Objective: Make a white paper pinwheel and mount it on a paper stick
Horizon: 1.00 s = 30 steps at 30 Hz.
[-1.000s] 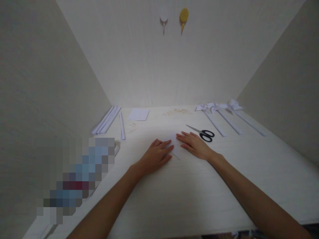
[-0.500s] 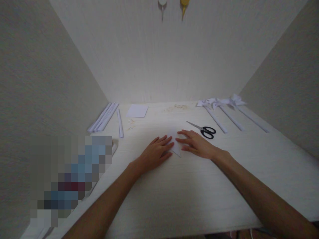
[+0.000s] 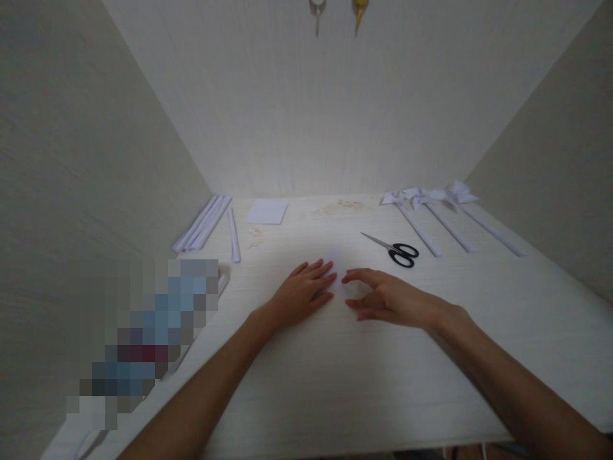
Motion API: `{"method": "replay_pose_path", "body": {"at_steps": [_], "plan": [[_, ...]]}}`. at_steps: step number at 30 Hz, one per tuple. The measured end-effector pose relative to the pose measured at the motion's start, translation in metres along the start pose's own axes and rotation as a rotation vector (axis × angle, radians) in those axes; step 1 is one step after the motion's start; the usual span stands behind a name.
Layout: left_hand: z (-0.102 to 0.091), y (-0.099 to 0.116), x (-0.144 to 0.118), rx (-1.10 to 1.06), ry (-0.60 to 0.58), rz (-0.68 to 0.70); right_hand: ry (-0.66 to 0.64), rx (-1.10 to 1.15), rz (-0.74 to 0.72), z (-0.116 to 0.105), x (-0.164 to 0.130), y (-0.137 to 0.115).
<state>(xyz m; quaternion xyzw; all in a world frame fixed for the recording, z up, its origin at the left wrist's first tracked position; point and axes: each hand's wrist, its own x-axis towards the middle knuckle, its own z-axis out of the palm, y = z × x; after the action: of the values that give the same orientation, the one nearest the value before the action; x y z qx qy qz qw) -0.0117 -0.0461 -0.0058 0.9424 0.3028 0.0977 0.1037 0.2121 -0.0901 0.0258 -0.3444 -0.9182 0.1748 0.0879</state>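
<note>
Small white paper (image 3: 336, 260) lies mid-counter (image 3: 354, 390), between the person's hands; outline pale against the surface, folds too faint to make out. Left hand (image 3: 304, 291) flat, fingers spread, fingertips over the paper's near-left part, gripping nothing. Right hand (image 3: 390, 299) at its right edge, fingers loosely bent, thumb apart, nothing held; cannot tell whether a fingertip touches.

Handling, by judgement: very light, thin, fairly crisp along any crease, easily wrinkled or torn, apt to slide on the smooth counter unless pinned. Best hold: left fingers flat as an anchor, a light pinch at the free right edge or a corner, no squeezing across the middle. Black-handled scissors (image 3: 402, 253) lie beyond the right hand, well apart from the paper.
</note>
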Motion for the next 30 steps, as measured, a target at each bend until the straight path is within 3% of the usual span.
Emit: {"method": "replay_pose_path", "body": {"at_steps": [6,13,25,30], "plan": [[0.000,0.000,-0.002,0.006,0.000,0.007,0.062,0.010,-0.025,0.001,0.000,-0.004],[0.000,-0.002,-0.003,0.021,-0.013,0.023,0.274,-0.056,-0.040,0.007,-0.004,0.006],[0.000,-0.002,-0.002,-0.010,-0.012,0.023,0.131,-0.169,-0.077,0.010,0.003,0.003],[-0.001,-0.003,-0.002,-0.031,-0.021,0.033,0.118,-0.180,-0.011,0.009,0.004,0.006]]}}
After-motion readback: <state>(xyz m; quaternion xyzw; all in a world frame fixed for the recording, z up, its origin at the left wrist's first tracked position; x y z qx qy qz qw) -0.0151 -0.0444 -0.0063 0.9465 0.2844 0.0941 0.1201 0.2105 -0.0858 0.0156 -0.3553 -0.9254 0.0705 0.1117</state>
